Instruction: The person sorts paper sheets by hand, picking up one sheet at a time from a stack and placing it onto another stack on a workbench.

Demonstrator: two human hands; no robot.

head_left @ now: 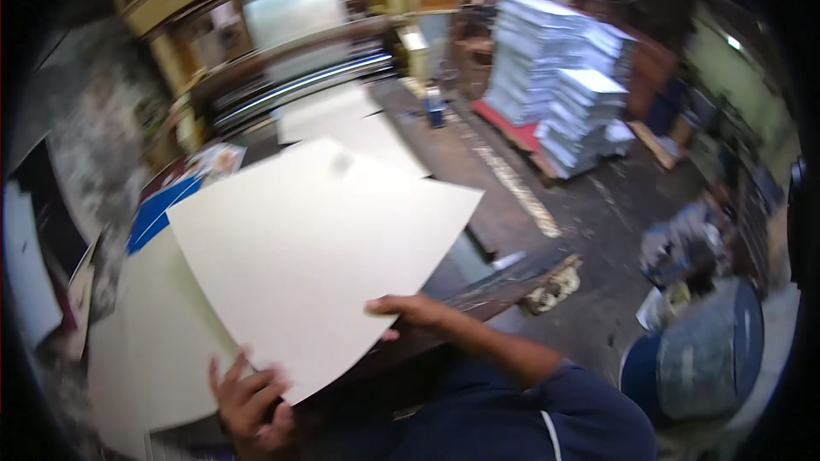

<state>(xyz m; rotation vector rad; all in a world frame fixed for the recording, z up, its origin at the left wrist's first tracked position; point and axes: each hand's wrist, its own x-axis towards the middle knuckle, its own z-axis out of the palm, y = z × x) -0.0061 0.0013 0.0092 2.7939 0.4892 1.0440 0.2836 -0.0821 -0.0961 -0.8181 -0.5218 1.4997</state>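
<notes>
A large cream sheet of board (325, 239) is tilted over the table in front of me. My right hand (408, 311) pinches its right edge, the thumb on top and the fingers mostly hidden underneath. By the sheet's lower left edge is my left hand (254, 397), its fingers spread and slightly blurred; whether they touch the board cannot be made out. More cream board (154, 333) lies under and to the left of it. Farther back, other pale sheets (384, 141) rest on the table, leading to a machine with long metal rollers (299, 85).
Tall stacks of white paper (538, 51) stand on a red base at the back right. A blue drum (700, 358) is at the lower right. Blue sheets (162, 209) lie at the table's left, and the worn table edge (512, 282) runs along my right.
</notes>
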